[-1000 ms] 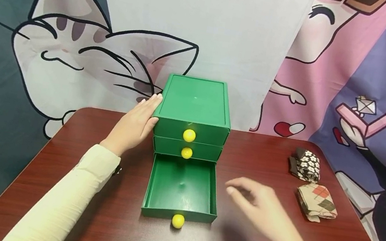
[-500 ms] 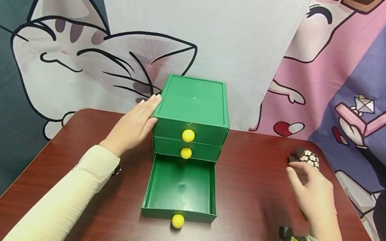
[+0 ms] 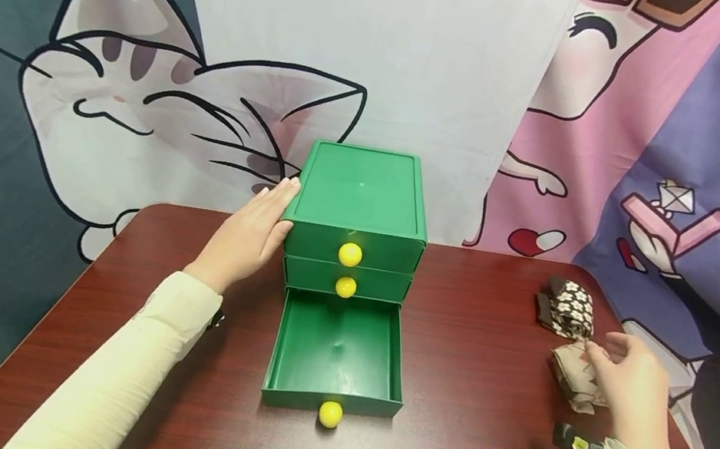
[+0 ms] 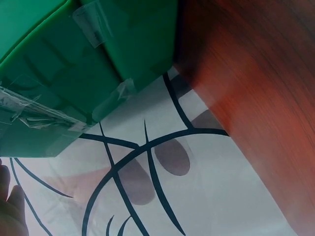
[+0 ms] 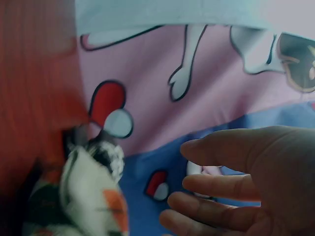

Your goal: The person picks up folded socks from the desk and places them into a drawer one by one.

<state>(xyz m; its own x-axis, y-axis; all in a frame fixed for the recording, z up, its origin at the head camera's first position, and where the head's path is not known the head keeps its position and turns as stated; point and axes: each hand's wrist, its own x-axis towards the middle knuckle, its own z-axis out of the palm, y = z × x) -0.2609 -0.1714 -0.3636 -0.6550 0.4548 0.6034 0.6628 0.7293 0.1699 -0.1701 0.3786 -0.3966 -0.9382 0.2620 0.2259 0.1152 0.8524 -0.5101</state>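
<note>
A green drawer cabinet (image 3: 361, 187) with yellow ball knobs stands on the table; its bottom drawer (image 3: 339, 345) is pulled out with nothing inside. My left hand (image 3: 248, 233) rests with straight fingers along the cabinet's upper left side. On the right lies a folded beige argyle sock bundle (image 3: 578, 372), partly covered in the head view by my right hand (image 3: 633, 393). In the right wrist view the sock bundle's orange and dark green diamonds show, and the fingers (image 5: 216, 184) are spread apart with nothing between them.
A folded black sock bundle with white flowers (image 3: 572, 309) lies just behind the beige one. The reddish-brown table (image 3: 481, 305) backs onto cartoon-printed cloth (image 3: 452, 75). Clear tape (image 4: 93, 22) sticks to the cabinet's side.
My right hand has swept from beside the pulled-out drawer to the right, over to the beige sock bundle. My left hand has stayed on the cabinet.
</note>
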